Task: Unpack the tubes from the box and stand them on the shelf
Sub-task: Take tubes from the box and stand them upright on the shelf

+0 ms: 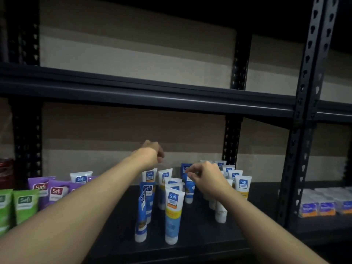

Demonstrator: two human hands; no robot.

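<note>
a: where are the tubes?
b: they're standing cap-down on the dark shelf (209, 235), in a loose cluster near the middle. closest to the front edge is a yellow-banded tube (172, 212), upright. just to its left is a narrow blue tube (142, 216) that tilts a little.
a: and the hands?
b: both arms reach in over the cluster, and the hands are apart. the right hand (204, 179) has its fingers curled, with thumb and forefinger pinching the upper end of a dark blue tube (189, 191). that tube's white cap sits on the shelf. the left hand (150, 154) is farther back with the wrist bent, and its fingers hang down just above a white tube (149, 175) in the back row. i cannot tell whether it grips or even touches that one — the hand is dim and blurred.
a: what else is there?
b: behind the right hand, a row of white tubes (242, 184) runs toward the back. to the left stand purple tubes (57, 191), and at the far left green tubes (24, 202), all upright. past the perforated post (308, 92), in the next bay, small white and orange packs (323, 206) lie in rows.
</note>
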